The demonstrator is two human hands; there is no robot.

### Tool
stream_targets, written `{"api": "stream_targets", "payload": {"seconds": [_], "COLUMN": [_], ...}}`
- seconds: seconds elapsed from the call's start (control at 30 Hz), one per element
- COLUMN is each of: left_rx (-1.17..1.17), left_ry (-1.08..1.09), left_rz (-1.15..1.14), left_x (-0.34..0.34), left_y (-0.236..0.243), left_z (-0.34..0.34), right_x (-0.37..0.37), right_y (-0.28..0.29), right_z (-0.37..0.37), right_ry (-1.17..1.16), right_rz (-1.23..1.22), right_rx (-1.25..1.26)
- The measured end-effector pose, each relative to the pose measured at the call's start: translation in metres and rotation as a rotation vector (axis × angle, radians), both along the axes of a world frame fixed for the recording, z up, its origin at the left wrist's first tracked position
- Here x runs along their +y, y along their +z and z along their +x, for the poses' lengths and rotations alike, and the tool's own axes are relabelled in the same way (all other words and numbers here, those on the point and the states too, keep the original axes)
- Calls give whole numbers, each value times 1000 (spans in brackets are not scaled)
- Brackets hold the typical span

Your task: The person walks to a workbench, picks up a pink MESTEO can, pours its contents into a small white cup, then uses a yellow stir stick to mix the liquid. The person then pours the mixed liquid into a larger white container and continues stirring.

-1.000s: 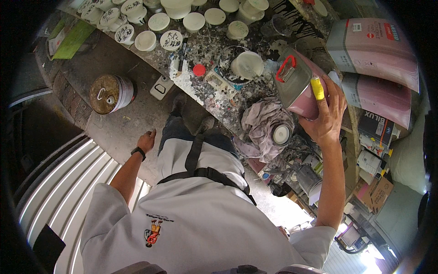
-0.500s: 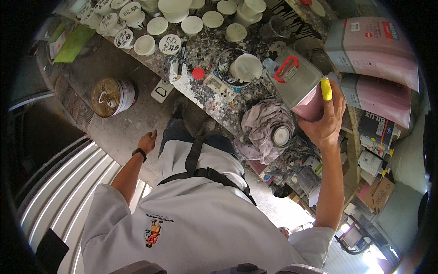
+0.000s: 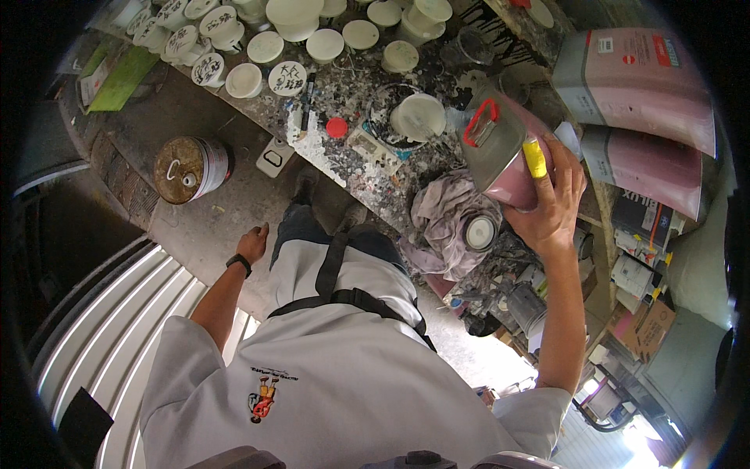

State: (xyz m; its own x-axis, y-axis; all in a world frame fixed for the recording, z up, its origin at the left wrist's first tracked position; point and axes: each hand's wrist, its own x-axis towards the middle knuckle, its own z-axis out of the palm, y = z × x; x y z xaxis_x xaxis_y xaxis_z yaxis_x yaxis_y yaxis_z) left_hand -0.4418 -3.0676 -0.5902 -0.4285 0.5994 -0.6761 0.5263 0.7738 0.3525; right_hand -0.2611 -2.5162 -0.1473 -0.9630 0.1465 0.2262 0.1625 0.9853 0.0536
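Pink-sided and capped in yellow, the metal canister (image 3: pixel 506 152) is what I see the right hand (image 3: pixel 551 209) gripping: the fingers (image 3: pixel 569 166) are spread and wrapped up around its lower end, with the yellow cap (image 3: pixel 534 158) just beside the fingertips. The canister is tilted, its grey top face with a red handle (image 3: pixel 481 123) turned toward the bench, and it is held up over the paint-spattered workbench (image 3: pixel 351 156), above a crumpled grey rag (image 3: pixel 441 227). A small open tin (image 3: pixel 480 232) with a pale inside sits on that rag, just below the hand.

My left hand (image 3: pixel 253 244) hangs low beside the leg, holding nothing; the fingers look loosely curled, though they are too small for me to say more. A black wristband (image 3: pixel 239 263) sits on that wrist.

Farther out on the bench I make out a white tub (image 3: pixel 418 117) inside a dark ring, a red lid (image 3: pixel 337 127) and rows of white lidded pots (image 3: pixel 266 47) along the back. On the floor to the left lies a rusty-topped paint can (image 3: pixel 187 168). Two large pink canisters (image 3: pixel 641 86) are stacked on the right.
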Motion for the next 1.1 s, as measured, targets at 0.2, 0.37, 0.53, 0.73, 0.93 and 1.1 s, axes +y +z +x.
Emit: {"api": "stream_targets", "payload": {"seconds": [0.2, 0.37, 0.53, 0.73, 0.93, 1.1], "left_rx": [-79, -138, -124, 129, -32, -82], "left_ry": [195, 403, 433, 346, 195, 2], "left_rz": [-65, -78, -69, 608, 1142, 1144], "left_x": [6, 15, 29, 111, 252, 311], "left_y": [9, 32, 52, 166, 356, 432], "left_z": [-2, -1, -7, -40, -90, -72], "right_x": [-3, -4, -8, -35, -80, -111], "right_y": [-2, -2, 4, 27, 41, 53], "right_z": [-1, -2, 1, 25, 35, 34], "right_ry": [-31, -23, -136, -354, -284, -140], "right_rz": [-8, -36, -95, -341, -559, -520], "right_rx": [-45, -1, 104, 274, 379, 395]}}
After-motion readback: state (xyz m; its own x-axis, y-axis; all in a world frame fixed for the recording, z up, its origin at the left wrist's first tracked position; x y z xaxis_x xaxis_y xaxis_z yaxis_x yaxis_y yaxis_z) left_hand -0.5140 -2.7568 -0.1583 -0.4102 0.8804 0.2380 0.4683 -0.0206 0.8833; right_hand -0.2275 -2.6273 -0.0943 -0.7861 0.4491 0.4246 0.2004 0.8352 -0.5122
